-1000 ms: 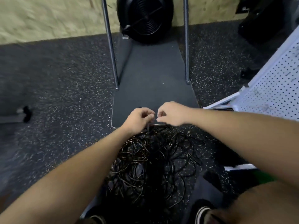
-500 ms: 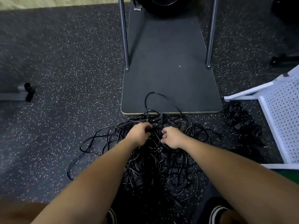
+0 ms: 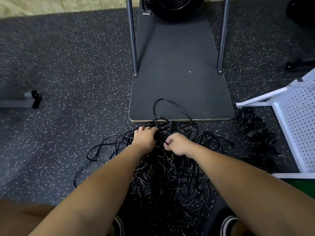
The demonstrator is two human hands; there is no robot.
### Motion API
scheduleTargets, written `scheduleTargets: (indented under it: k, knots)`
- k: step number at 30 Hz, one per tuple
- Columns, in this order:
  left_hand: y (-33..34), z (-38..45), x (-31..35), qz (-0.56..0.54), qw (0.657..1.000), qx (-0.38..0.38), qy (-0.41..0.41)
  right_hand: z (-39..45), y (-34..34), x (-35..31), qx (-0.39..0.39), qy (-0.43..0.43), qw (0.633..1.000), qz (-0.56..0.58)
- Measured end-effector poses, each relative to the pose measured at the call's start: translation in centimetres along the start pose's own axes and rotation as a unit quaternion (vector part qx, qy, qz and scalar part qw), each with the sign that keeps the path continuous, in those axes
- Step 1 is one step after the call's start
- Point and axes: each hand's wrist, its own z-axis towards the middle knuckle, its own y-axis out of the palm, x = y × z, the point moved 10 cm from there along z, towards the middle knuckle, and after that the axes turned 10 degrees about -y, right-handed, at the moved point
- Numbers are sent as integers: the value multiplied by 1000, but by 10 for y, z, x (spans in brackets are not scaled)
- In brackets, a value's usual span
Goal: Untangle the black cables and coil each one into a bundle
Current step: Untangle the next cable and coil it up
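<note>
A big tangle of thin black cables (image 3: 170,171) lies on the speckled floor in front of me. One loop (image 3: 163,106) reaches up onto the black base board (image 3: 180,82). My left hand (image 3: 144,138) lies on the top of the pile, fingers curled into the strands. My right hand (image 3: 177,144) is beside it, fingers curled and pinching a cable strand. Further right on the floor lies a separate black bundle of cable (image 3: 255,128).
The base board carries two upright metal poles (image 3: 133,40) and a black round fan (image 3: 175,5) at its far end. A white perforated panel frame (image 3: 296,126) leans at right. A grey bar with a black foot (image 3: 32,99) lies at left. My shoes (image 3: 228,223) show at the bottom.
My hands have dropped from a raised position down into the cable pile. Over the last half second the right hand has shifted slightly lower and the view has tilted up a little.
</note>
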Motion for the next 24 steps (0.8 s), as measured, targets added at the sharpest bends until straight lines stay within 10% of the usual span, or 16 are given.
scheduleTargets:
  k: [14, 24]
  knots:
    - [-242, -69, 26, -295, 950, 32, 101, -135, -212, -222, 129, -211, 946, 208]
    - [-308, -129, 88, -463, 861, -67, 201, -195, -291, -303, 224, -282, 831, 424]
